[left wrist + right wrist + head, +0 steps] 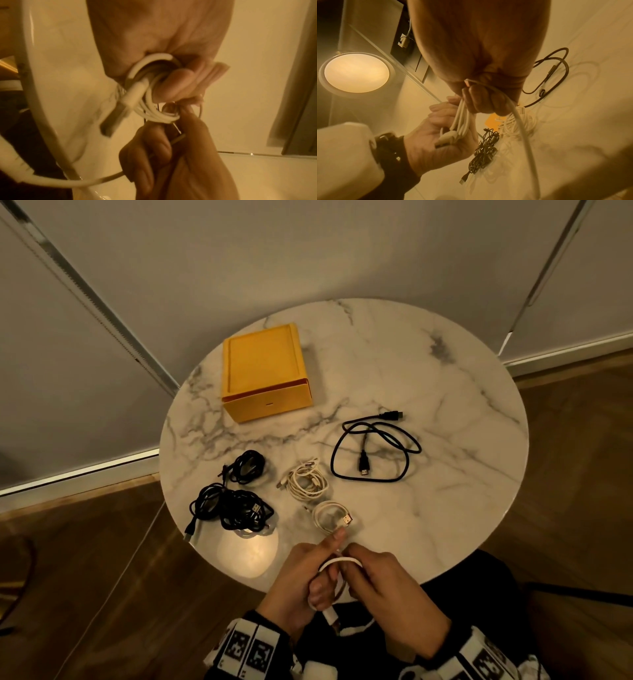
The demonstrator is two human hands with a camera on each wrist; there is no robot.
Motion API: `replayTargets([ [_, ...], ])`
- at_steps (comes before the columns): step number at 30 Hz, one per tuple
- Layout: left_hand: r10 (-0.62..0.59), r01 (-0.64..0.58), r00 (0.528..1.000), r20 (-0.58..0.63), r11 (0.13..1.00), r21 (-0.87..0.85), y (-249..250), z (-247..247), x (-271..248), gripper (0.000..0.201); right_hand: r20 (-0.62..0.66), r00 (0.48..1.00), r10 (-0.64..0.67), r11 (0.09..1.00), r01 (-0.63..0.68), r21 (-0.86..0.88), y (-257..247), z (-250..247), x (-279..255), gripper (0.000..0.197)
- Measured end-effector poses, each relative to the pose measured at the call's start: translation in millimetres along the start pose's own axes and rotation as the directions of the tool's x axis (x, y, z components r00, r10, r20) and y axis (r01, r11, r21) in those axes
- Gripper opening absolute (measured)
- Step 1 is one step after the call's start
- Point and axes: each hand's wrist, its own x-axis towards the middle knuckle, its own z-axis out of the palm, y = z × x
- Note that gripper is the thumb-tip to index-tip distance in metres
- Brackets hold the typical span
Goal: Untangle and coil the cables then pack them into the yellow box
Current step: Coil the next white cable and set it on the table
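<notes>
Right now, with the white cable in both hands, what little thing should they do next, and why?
Probably wrap one more loop: the left hand holds the white cable coil, while the right hand pinches its loose tail, which is not yet wound in. The yellow box comes later.

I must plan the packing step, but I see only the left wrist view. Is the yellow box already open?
Observer: No. In the head view the yellow box looks shut, at the far side of the table.
Operator: Besides the white cable that I see, what waits there?
Observer: A large white coil, a small white coil, a large black bundle, a small black bundle and a loose black cable.
</notes>
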Motion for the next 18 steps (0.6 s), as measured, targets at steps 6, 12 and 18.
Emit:
replayTargets([
  [6, 0.28, -0.273, 0.956, -0.083, 0.958, 0.093, 9, 8, -5, 0.035, -0.014, 1.0, -0.018, 0.999, 0.017, -0.051, -8, -3, -1, 0.017],
  [12, 0.509, -0.496, 0.859, 0.047, 0.807, 0.321, 12, 14, -5, 0.026, -0.11, 0.991, 0.076, 0.99, -0.062, 0.124, -10, -16, 4, 0.02],
  [18, 0.676, -0.6, 0.735, 0.046, 0.617, 0.509, 9, 14, -1, 0.02, -0.001, 0.97, 0.245, 0.813, -0.205, 0.545, -19, -16, -1, 0.032],
])
